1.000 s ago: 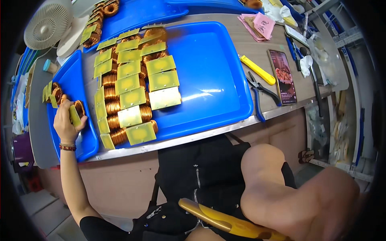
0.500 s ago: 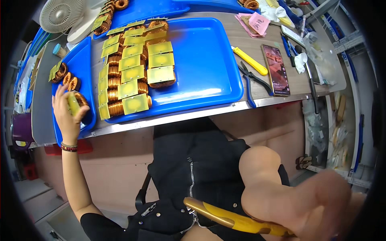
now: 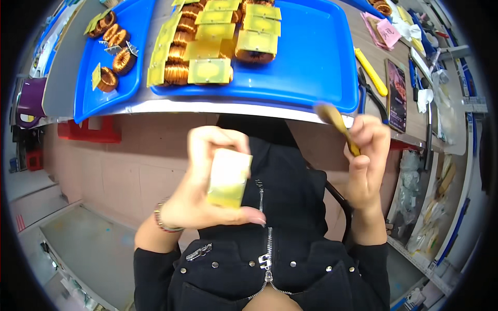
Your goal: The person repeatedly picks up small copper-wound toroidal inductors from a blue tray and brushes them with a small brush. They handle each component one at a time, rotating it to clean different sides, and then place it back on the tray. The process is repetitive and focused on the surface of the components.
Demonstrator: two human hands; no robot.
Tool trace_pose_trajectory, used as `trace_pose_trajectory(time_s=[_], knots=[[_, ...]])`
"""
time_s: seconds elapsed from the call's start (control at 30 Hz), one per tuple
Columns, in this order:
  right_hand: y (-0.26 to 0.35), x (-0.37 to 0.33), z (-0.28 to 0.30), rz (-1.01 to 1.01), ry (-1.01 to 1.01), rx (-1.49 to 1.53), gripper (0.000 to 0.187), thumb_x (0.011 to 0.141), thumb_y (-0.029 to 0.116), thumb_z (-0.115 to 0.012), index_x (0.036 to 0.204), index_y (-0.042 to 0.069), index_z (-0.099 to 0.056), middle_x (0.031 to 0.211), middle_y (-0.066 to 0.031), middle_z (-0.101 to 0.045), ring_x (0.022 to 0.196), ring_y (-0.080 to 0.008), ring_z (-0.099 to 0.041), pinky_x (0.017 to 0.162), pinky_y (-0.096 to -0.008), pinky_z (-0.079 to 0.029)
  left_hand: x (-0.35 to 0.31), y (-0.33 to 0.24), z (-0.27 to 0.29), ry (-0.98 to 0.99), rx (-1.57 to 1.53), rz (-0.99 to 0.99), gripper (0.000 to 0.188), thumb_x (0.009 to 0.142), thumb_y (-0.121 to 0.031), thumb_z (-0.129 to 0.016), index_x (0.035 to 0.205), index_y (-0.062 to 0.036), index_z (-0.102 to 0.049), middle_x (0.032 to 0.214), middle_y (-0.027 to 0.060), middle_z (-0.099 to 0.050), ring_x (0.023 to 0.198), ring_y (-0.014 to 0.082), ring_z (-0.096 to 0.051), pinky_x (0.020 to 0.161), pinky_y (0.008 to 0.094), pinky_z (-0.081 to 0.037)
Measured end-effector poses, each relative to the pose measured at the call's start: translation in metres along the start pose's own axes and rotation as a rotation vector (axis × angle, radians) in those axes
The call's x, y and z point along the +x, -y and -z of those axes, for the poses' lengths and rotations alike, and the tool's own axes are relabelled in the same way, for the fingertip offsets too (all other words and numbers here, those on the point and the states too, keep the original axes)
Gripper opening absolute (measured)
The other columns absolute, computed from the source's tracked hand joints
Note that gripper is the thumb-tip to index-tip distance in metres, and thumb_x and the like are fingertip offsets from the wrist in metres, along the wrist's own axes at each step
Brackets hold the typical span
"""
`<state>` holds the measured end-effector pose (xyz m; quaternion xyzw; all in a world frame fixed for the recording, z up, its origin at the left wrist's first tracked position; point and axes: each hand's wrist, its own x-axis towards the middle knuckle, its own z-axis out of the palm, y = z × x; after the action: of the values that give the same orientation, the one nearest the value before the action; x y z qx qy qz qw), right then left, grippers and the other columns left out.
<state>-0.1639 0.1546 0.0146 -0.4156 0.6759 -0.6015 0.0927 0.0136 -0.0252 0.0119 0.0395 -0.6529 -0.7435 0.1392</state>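
My left hand [image 3: 199, 186] is in front of my body, gripping a coil with a yellow board [image 3: 226, 179]. The board faces up with a bright glare, and the winding is hidden by the board and fingers. To its right, near the table's front edge, my right hand [image 3: 367, 160] pinches a slim yellow-and-brown implement [image 3: 342, 127]. Its far end is blurred and I cannot tell its kind. Several copper coils [image 3: 123, 61] lie in the small blue tray [image 3: 85, 85]. Rows of coils with yellow boards [image 3: 210, 71] fill the left part of the large blue tray [image 3: 295, 85].
Right of the large tray lie a yellow utility knife [image 3: 371, 71], dark pliers [image 3: 372, 96], a phone [image 3: 396, 96] and pens [image 3: 413, 72]. Pink paper slips [image 3: 381, 32] are behind them. A purple container [image 3: 32, 101] stands at the left, with a red stool [image 3: 91, 129] under the table.
My left hand has brought the coil from the small tray to in front of me. My right hand has moved up and forward with the implement. The view has shifted.
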Motion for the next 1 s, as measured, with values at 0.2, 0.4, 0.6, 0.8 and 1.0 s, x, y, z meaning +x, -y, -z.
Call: trace_pose_trajectory(time_s=[0.2,0.4,0.6,0.8,1.0], knots=[[0.014,-0.006,-0.021,0.245,0.355,-0.394,0.012,0.067,0.017,-0.066,0.07,0.011,-0.056,0.077,-0.0049,-0.054,0.047,-0.0189,-0.05,0.039,-0.029,-0.039,0.0,0.04,-0.031,-0.021,0.233,-0.119,0.088,0.058,-0.001,-0.08,0.116,-0.0101,-0.015,0.101,0.0115,-0.043,0.08,0.014,-0.049,0.071,0.0253,-0.041],[0.027,-0.002,-0.009,0.385,0.384,-0.502,0.015,0.067,0.013,-0.066,0.064,0.01,-0.052,0.065,-0.0055,-0.05,0.048,-0.0179,-0.051,0.039,-0.03,-0.04,0.008,0.038,-0.037,-0.077,0.406,-0.219,0.083,0.061,0.013,-0.064,0.12,-0.0085,-0.01,0.096,0.0123,-0.047,0.077,0.0144,-0.05,0.069,0.025,-0.041],[-0.015,-0.002,0.01,-0.063,0.034,-0.21,0.011,0.078,0.001,-0.06,0.071,0.003,-0.052,0.071,-0.0051,-0.05,0.058,-0.0109,-0.05,0.05,-0.0218,-0.039,-0.001,0.036,-0.043,0.009,-0.517,0.136,0.087,0.061,0.01,-0.067,0.126,-0.0194,-0.017,0.093,0.0137,-0.048,0.077,0.0215,-0.057,0.064,0.0297,-0.048],[-0.021,-0.032,-0.005,-0.134,-0.019,0.278,0.008,0.087,0.007,-0.051,0.092,0.0,-0.05,0.094,-0.0074,-0.046,0.062,-0.0045,-0.04,0.054,-0.0168,-0.034,0.005,0.027,-0.045,0.079,-0.988,0.33,0.092,0.062,-0.006,-0.076,0.132,-0.02,-0.018,0.091,0.0149,-0.049,0.084,0.0329,-0.059,0.069,0.0378,-0.051],[-0.021,-0.034,0.0,-0.089,-0.147,0.324,0.009,0.089,0.008,-0.048,0.095,0.001,-0.046,0.096,-0.0079,-0.044,0.056,-0.0042,-0.036,0.048,-0.0171,-0.032,0.004,0.049,-0.049,0.131,-1.283,0.153,0.103,0.044,-0.066,-0.07,0.118,-0.0045,-0.033,0.104,0.018,-0.053,0.094,0.0369,-0.057,0.069,0.0351,-0.052]])
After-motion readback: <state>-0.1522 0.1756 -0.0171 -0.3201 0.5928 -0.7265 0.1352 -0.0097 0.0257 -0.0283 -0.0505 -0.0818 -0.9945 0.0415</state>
